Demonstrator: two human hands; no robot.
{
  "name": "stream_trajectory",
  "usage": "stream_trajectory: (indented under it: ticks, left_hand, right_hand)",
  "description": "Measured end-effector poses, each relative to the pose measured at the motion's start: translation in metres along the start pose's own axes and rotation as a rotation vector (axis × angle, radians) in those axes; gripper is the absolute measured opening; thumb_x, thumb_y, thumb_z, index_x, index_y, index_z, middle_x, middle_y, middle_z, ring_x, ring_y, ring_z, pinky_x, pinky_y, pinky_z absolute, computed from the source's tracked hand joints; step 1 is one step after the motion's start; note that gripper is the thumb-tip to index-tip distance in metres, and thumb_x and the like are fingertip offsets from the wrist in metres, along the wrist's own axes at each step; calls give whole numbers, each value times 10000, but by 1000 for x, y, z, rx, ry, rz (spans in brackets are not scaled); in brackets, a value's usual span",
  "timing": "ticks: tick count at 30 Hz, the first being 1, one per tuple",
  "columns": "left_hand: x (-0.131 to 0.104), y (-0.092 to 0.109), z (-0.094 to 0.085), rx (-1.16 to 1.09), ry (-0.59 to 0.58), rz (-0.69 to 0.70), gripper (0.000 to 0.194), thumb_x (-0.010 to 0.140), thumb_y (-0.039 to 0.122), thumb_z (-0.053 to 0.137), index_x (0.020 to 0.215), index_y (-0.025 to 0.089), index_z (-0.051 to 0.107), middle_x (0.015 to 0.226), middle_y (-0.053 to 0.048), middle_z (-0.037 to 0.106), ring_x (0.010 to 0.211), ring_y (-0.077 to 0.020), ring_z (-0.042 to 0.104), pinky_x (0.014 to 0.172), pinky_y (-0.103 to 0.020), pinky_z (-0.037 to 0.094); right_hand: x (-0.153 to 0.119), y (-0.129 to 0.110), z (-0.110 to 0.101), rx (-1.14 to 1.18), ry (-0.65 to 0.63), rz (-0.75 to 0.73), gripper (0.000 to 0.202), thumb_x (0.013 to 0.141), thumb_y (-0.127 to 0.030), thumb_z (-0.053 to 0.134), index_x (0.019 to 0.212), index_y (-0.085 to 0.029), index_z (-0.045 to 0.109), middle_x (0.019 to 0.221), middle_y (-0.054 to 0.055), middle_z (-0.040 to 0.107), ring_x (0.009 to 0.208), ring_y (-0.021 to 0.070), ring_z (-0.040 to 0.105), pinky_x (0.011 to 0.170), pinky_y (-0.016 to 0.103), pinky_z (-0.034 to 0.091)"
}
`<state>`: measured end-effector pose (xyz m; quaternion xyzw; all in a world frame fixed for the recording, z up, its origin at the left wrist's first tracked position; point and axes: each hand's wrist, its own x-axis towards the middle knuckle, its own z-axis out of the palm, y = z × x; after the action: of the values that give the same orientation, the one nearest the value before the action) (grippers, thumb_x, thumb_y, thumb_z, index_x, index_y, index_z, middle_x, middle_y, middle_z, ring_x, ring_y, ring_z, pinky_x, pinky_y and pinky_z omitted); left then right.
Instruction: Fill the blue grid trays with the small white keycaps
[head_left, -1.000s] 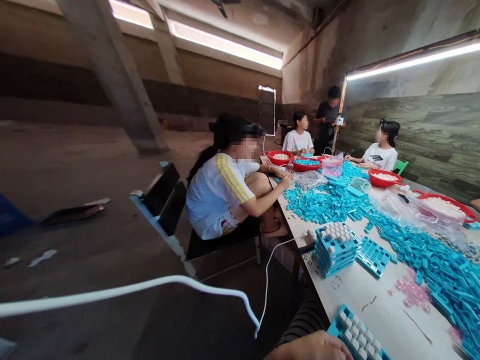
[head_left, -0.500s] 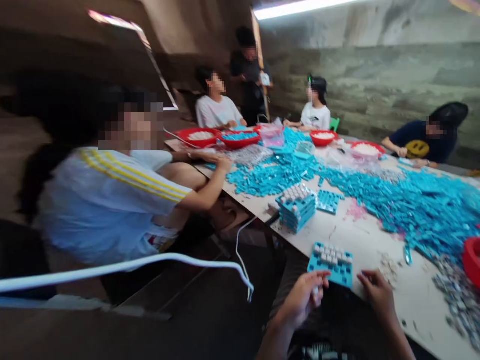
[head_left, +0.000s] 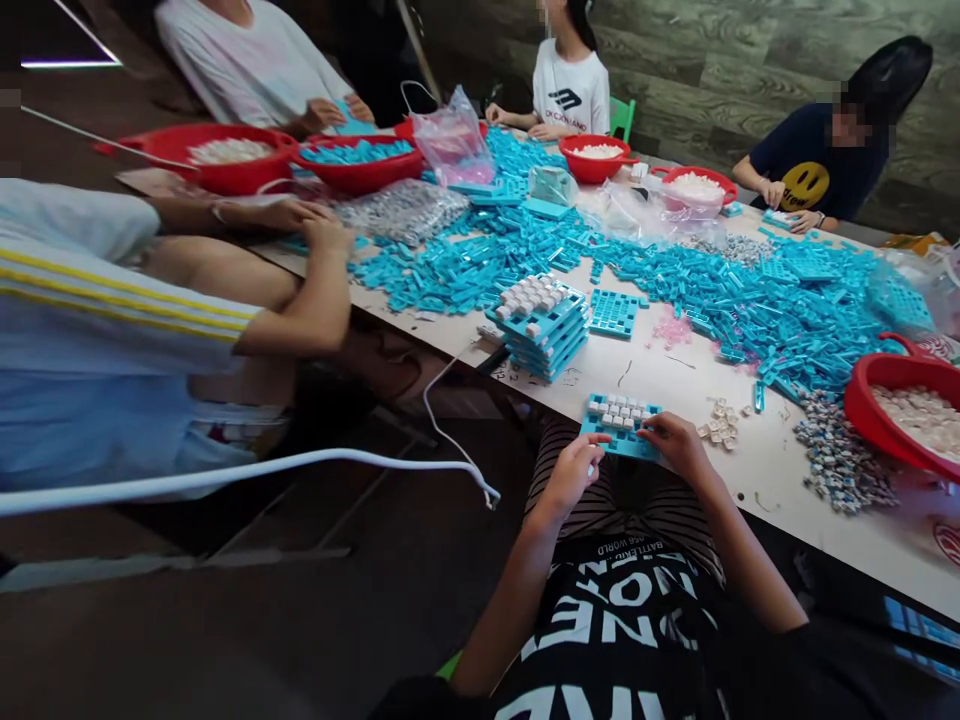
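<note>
Beyond the left grip (head_left: 598,447) and right grip (head_left: 646,428), pale counter (head_left: 646,372); farther out, blue parts heap (head_left: 765,290). Right of right grip, red basket (head_left: 862,425). Ahead-left of left grip, plate stack (head_left: 551,345). Between grips, blue plate (head_left: 628,446) with white keys (head_left: 619,412). Left touches plate, fingers curled on small white piece (head_left: 592,471); right closed at plate's right side, can't tell if on a key.
</note>
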<state>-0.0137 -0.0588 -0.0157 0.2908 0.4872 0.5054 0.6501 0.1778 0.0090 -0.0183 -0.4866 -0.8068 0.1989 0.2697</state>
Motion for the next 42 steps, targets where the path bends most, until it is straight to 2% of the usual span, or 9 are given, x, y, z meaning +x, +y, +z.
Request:
stream_trajectory:
  ticks: [6,10,21,24,27,29,32,38,42]
  left_hand:
    - [-2,0,-4,33,-27,4,373,735,362,571,1030,150,487,805,-23,640,370,-10,322,360,-173,210]
    - [-7,7,-6,52,-82,-50,359,733,413,607,956,152,500,990,-95,665,368,5,287,352,-169,190]
    - [-6,15,1,84,-37,-59,322,756,326,579,1002,121,612,871,-81,694,343,3,275,351,-187,167]
    - [1,10,4,114,-25,2,304,783,310,557,1025,128,594,871,-77,698,372,-17,366,375,-183,248]
    - [8,5,8,128,-10,108,260,790,304,577,987,134,583,864,-81,698,627,-104,596,578,-210,438]
    - [12,2,12,118,5,147,209,789,289,587,929,134,582,859,-85,693,811,-159,637,737,-260,470]
    - [17,5,19,137,37,154,157,799,249,572,908,135,576,864,-77,685,873,-177,639,821,-294,464]
    - [6,19,34,241,53,130,132,776,218,584,870,126,600,870,-44,673,861,-172,608,819,-293,459]
    - [5,11,31,382,176,25,156,714,239,613,834,141,631,784,-6,660,722,-140,573,632,-230,465]
  right_hand:
    - [4,-14,8,-161,-41,11,139,847,-317,551,868,-213,641,845,26,660,766,165,602,668,246,411]
    - [0,-17,4,-82,-43,-6,182,883,-303,486,955,-205,622,921,49,657,831,175,608,740,262,438]
    - [3,-15,3,-10,-10,20,188,866,-308,508,918,-205,657,897,54,653,819,175,609,742,268,450]
    - [2,-15,1,-21,-54,24,191,865,-305,508,938,-218,661,904,45,650,820,174,606,749,273,450]
    - [-1,-15,0,-28,-75,19,203,874,-300,490,953,-216,658,900,44,640,813,173,601,743,274,452]
    - [-3,-15,1,-22,-74,4,213,884,-299,475,961,-212,653,901,47,632,809,172,597,743,274,454]
    - [-3,-13,4,-18,-57,-48,239,904,-300,439,977,-200,643,896,65,621,807,186,593,735,295,459]
    - [-13,-8,14,-54,-9,-120,204,892,-254,456,973,-228,641,840,82,620,740,212,591,652,337,479]
    - [-21,-9,21,-226,-79,-140,214,903,-232,445,1010,-150,610,857,85,619,775,182,578,653,274,463]
